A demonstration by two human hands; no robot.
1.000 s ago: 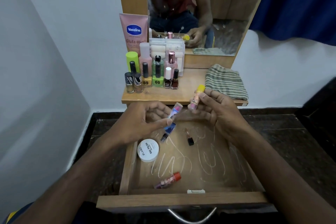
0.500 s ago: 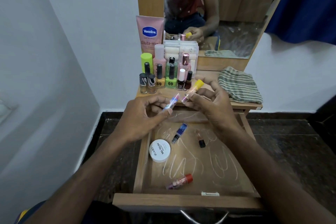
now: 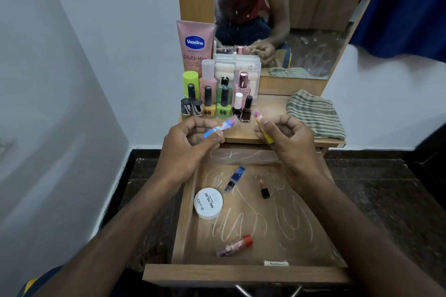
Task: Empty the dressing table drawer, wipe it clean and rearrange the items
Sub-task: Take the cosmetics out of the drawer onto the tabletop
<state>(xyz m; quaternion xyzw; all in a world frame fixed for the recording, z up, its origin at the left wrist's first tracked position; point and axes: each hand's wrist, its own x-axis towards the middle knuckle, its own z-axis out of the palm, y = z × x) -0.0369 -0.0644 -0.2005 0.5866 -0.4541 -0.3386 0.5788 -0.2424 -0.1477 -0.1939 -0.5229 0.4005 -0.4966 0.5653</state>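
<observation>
The wooden drawer (image 3: 185,212) is pulled out, its floor streaked with white scribbles. Inside lie a white round nail polish remover tub (image 3: 208,203), a blue-capped lipstick (image 3: 234,178), a small dark lipstick (image 3: 263,187) and a red-capped lip balm (image 3: 234,245). My left hand (image 3: 190,144) holds a blue-and-pink lip balm tube (image 3: 220,127) over the drawer's back edge. My right hand (image 3: 284,137) holds a yellow-capped pink lip balm (image 3: 258,118), tip pointing up toward the tabletop.
On the dressing table top (image 3: 272,108) stand a pink Vaseline tube (image 3: 195,46), several nail polish bottles (image 3: 223,106) and small bottles, a clear box (image 3: 248,67), and a folded striped cloth (image 3: 313,113). A mirror (image 3: 289,19) rises behind. White wall at left, dark stone floor around.
Both hands have risen toward the tabletop edge and drawn apart. The yellow-capped balm has turned over in my right hand, its cap now down in my fingers.
</observation>
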